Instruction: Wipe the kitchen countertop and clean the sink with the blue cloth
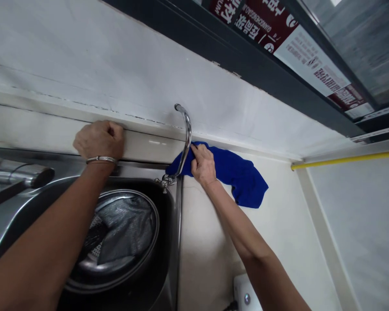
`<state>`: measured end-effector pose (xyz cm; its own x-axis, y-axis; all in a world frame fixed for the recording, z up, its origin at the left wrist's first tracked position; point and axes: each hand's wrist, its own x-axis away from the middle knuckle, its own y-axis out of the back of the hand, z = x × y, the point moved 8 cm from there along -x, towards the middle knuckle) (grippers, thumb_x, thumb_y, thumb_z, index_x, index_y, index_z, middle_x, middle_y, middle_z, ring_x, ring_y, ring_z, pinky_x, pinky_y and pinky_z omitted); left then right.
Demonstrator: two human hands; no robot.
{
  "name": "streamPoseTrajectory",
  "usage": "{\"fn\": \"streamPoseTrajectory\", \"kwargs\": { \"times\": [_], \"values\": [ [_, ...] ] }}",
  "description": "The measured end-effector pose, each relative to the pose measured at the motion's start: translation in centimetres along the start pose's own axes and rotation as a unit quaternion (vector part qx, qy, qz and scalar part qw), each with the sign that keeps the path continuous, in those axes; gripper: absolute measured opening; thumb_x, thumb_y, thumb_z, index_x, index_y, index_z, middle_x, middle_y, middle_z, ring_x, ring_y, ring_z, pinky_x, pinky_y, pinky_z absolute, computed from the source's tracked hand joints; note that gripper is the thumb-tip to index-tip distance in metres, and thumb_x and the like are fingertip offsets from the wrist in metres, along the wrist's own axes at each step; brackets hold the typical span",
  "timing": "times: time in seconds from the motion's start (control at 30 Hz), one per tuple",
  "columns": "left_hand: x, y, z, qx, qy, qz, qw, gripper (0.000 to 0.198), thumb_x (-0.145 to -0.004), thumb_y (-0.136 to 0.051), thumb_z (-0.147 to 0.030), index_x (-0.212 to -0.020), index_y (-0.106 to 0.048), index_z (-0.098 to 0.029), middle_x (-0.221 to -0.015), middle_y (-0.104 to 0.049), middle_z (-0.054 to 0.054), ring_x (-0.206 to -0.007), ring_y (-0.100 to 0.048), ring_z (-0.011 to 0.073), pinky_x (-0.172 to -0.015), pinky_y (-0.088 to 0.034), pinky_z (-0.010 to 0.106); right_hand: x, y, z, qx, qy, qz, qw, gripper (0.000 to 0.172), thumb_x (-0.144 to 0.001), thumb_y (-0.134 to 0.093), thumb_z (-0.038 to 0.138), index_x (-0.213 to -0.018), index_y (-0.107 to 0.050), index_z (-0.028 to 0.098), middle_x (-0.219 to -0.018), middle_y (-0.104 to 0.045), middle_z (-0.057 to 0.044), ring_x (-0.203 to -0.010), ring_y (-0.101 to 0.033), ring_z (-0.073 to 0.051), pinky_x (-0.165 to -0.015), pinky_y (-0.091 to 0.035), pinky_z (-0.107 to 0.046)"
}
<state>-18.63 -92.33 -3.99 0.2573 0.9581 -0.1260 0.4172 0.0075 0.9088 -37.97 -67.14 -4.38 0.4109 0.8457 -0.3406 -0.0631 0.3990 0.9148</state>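
Observation:
My right hand (203,165) is closed on a blue cloth (240,177), pressing it against the base of the chrome curved tap (185,138) at the back of the counter. The cloth trails to the right over the pale counter (207,242). My left hand (100,140), with a metal bangle on its wrist, is curled into a fist and rests on the ledge behind the steel sink (173,224). Nothing shows in that hand.
A dark pan (116,242) with a grey cloth inside sits in the sink. A steel handle (19,175) juts in at the far left. A yellow pipe (343,160) runs along the right wall. A white device (246,293) lies at the counter's front edge.

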Motion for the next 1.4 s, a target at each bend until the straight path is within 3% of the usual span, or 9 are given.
{"fn": "streamPoseTrajectory", "kwargs": {
  "times": [0.23,0.37,0.67,0.77,0.87,1.03,1.23,1.33,1.4],
  "values": [
    [0.1,-0.1,-0.1,0.015,-0.016,0.006,1.000,0.049,-0.099,-0.036,-0.038,-0.108,-0.077,-0.013,-0.111,-0.074,0.021,-0.101,-0.065,0.0319,-0.076,-0.038,0.040,-1.8,-1.0,2.9,-0.034,0.041,0.042,0.998,0.058,-0.087,-0.043,0.010,-0.141,-0.062,0.016,-0.132,-0.067,-0.014,-0.131,-0.056,-0.027,-0.116,-0.043,-0.046],
    [0.2,-0.2,-0.1,0.029,-0.011,0.010,0.999,0.047,-0.100,-0.036,-0.038,-0.107,-0.076,-0.015,-0.111,-0.073,0.018,-0.106,-0.064,0.0306,-0.083,-0.041,0.041,-3.2,-2.3,4.9,-0.056,0.105,0.080,0.990,0.057,-0.088,-0.044,0.008,-0.141,-0.062,0.015,-0.142,-0.064,-0.013,-0.138,-0.053,-0.026,-0.120,-0.041,-0.044],
    [0.3,-0.3,0.2,0.072,-0.010,0.030,0.997,0.043,-0.102,-0.035,-0.039,-0.106,-0.073,-0.019,-0.116,-0.071,0.016,-0.113,-0.061,0.0332,-0.094,-0.041,0.046,-9.3,-7.3,14.0,-0.173,0.322,0.177,0.914,0.059,-0.090,-0.044,0.003,-0.145,-0.059,0.018,-0.153,-0.059,-0.005,-0.145,-0.049,-0.019,-0.124,-0.040,-0.042],
    [0.2,-0.3,0.5,0.074,-0.002,0.039,0.996,0.040,-0.102,-0.036,-0.040,-0.106,-0.072,-0.022,-0.117,-0.071,0.015,-0.113,-0.061,0.0332,-0.090,-0.040,0.044,-9.8,-7.5,14.6,-0.176,0.349,0.174,0.904,0.057,-0.088,-0.047,0.003,-0.143,-0.061,0.013,-0.151,-0.060,-0.007,-0.145,-0.048,-0.018,-0.127,-0.037,-0.039],
    [0.1,0.0,0.3,0.037,-0.021,0.039,0.998,0.042,-0.103,-0.035,-0.039,-0.104,-0.072,-0.018,-0.114,-0.072,0.015,-0.104,-0.062,0.0308,-0.082,-0.038,0.042,-8.4,-6.0,12.0,-0.169,0.343,0.166,0.909,0.057,-0.088,-0.047,0.002,-0.144,-0.060,0.010,-0.151,-0.060,-0.007,-0.143,-0.049,-0.016,-0.127,-0.038,-0.037],
    [0.0,0.2,0.0,0.019,-0.043,0.026,0.999,0.042,-0.103,-0.036,-0.036,-0.103,-0.072,-0.014,-0.112,-0.073,0.015,-0.095,-0.060,0.0262,-0.075,-0.033,0.038,-3.4,-1.2,1.9,-0.140,0.234,0.128,0.954,0.047,-0.101,-0.039,0.016,-0.142,-0.062,0.015,-0.146,-0.064,-0.009,-0.142,-0.052,-0.017,-0.124,-0.041,-0.038],
    [-0.3,-0.3,-0.1,0.020,-0.067,0.011,0.998,0.044,-0.102,-0.035,-0.035,-0.102,-0.074,-0.014,-0.106,-0.073,0.015,-0.088,-0.058,0.0251,-0.070,-0.029,0.038,4.5,5.2,-11.3,-0.043,0.019,0.035,0.998,0.050,-0.099,-0.036,0.024,-0.140,-0.063,0.018,-0.145,-0.065,-0.011,-0.141,-0.055,-0.024,-0.123,-0.042,-0.048],
    [-0.5,-0.4,0.0,0.016,-0.074,0.004,0.997,0.047,-0.101,-0.034,-0.035,-0.104,-0.075,-0.014,-0.107,-0.074,0.016,-0.087,-0.059,0.0255,-0.069,-0.029,0.038,9.4,8.3,-16.9,0.036,-0.126,-0.025,0.991,0.052,-0.095,-0.036,0.024,-0.140,-0.063,0.018,-0.143,-0.064,-0.015,-0.139,-0.056,-0.026,-0.122,-0.043,-0.050],
    [-0.5,-0.3,-0.1,0.018,-0.077,0.005,0.997,0.048,-0.101,-0.033,-0.035,-0.105,-0.075,-0.013,-0.108,-0.074,0.017,-0.088,-0.059,0.0259,-0.069,-0.030,0.038,12.7,9.9,-18.7,0.081,-0.197,-0.056,0.975,0.052,-0.094,-0.036,0.024,-0.138,-0.064,0.019,-0.140,-0.065,-0.016,-0.136,-0.056,-0.027,-0.121,-0.044,-0.051]
  ]
}}
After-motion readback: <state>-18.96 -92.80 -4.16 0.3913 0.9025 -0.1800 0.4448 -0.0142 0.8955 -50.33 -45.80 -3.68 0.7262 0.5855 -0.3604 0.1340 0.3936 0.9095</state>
